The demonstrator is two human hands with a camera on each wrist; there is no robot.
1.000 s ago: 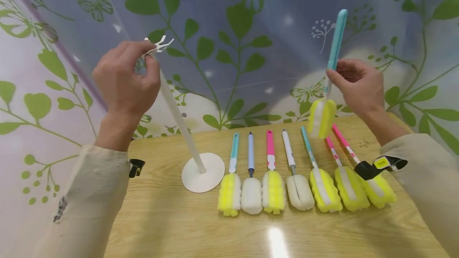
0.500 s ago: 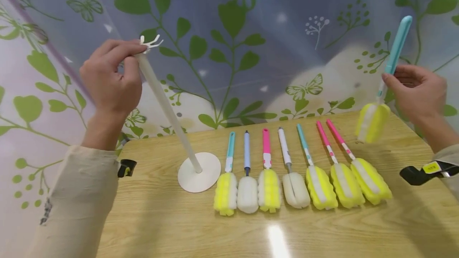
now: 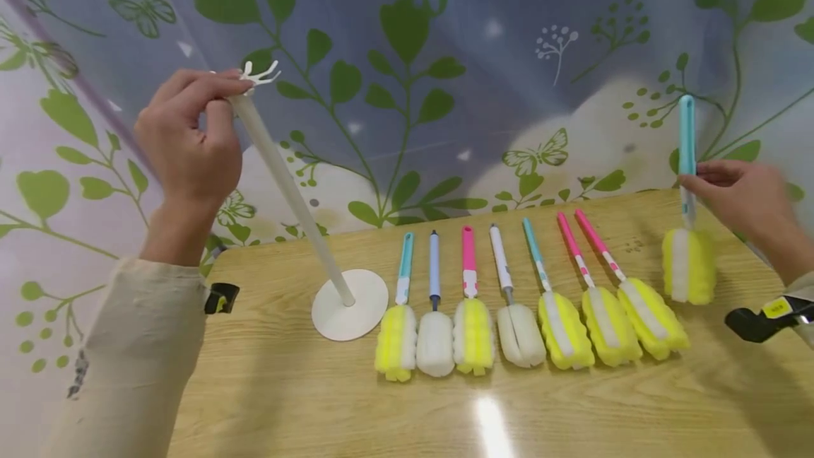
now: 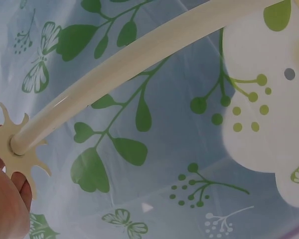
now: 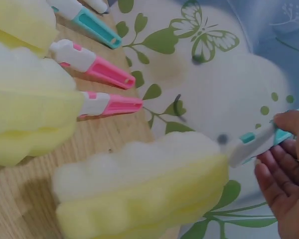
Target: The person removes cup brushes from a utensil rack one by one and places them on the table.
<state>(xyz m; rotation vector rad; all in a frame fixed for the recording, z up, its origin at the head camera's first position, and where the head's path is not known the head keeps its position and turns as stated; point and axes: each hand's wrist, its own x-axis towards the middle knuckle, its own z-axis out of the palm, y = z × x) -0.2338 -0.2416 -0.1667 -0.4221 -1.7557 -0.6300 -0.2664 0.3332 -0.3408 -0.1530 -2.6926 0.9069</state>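
Observation:
My left hand (image 3: pixel 193 136) grips the top of a white stand (image 3: pixel 289 196), where a hooked ring (image 4: pixel 21 159) spreads out round the pole. The stand's round base (image 3: pixel 350 304) rests on the table. At the far right, my right hand (image 3: pixel 740 193) pinches the teal-and-white handle (image 3: pixel 687 136) of a sponge bottle brush (image 3: pixel 689 267). That brush is upright, its yellow-and-white sponge head (image 5: pixel 144 186) hanging low by the table's right end. In the right wrist view, thumb and fingers hold the handle just above the sponge.
Several sponge brushes lie in a row on the wooden table (image 3: pixel 331 401), handles away from me. A pink-handled brush (image 3: pixel 651 316) is nearest the held one; a teal-handled brush (image 3: pixel 396 341) lies beside the stand's base. A patterned curtain (image 3: pixel 445 126) hangs behind the table.
My right hand has carried the teal brush to the right, past the row, then lowered it toward the table. My left hand keeps its grip on the stand, while the view has shifted slightly.

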